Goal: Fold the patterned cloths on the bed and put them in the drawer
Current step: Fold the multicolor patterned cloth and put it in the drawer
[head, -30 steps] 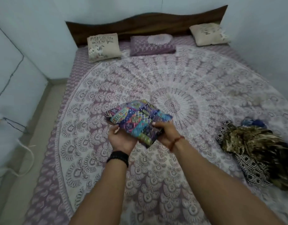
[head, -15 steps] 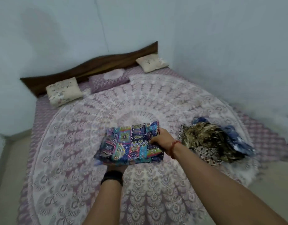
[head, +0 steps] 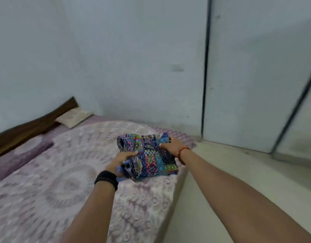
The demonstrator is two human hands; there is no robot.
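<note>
Both hands hold a folded multicoloured patchwork-print cloth (head: 147, 155) above the near corner of the bed with a lilac mandala-print cover (head: 63, 181). The left hand (head: 120, 159) curls its fingers (head: 132, 153) over the cloth's near-left edge; the right hand (head: 172, 146) grips the far-right edge. No writing is legible on the small beige cushion (head: 73, 118) by the dark wooden headboard (head: 33, 123).

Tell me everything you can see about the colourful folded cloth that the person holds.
The folded cloth is a thick, soft bundle, apparently thin woven fabric, printed in patchwork blocks of blue, teal, green, red and purple with paisley motifs. Its layered edges show at the left end. The left hand grips its near-left corner, and the right hand holds its far-right edge, over the bed near its corner.
</note>
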